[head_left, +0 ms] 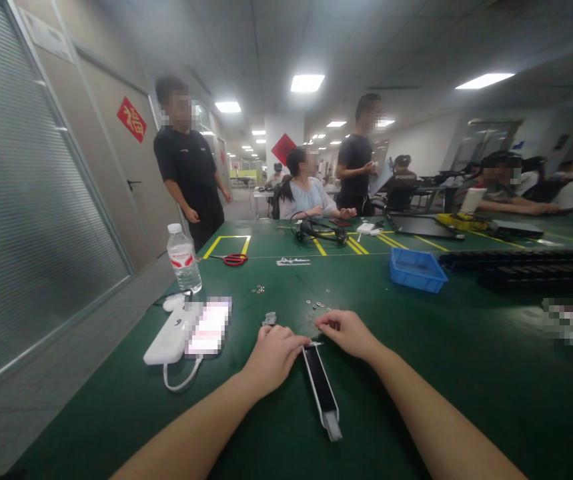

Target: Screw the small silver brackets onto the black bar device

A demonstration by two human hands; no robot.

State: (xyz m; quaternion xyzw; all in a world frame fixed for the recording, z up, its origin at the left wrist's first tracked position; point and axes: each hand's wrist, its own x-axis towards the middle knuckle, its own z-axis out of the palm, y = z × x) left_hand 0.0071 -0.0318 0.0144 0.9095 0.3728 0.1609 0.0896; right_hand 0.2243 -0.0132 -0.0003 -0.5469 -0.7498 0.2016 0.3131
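On the green table [246, 420] lies a narrow black device with a white rim [320, 380], a grey piece sticking out of its near end. My left hand [277, 357] is at its far end, fingers together on a small light part [315, 344] there; the exact grip is too small to tell. Just right of that end, my right hand [346, 331] is closed in a pinch, and what it holds, if anything, is too small to make out. Small metal rings [319, 305] lie beyond my right hand. A grey lump [269, 319] sits just beyond my left hand.
At the left are a water bottle [184, 261], a white power bank [169, 339] and a phone [209, 325] joined by a cable. Farther off lie red-handled scissors [236, 259], thin metal pieces [293, 262], a blue bin [417, 270] and a black headset [319, 232]. People are beyond the table.
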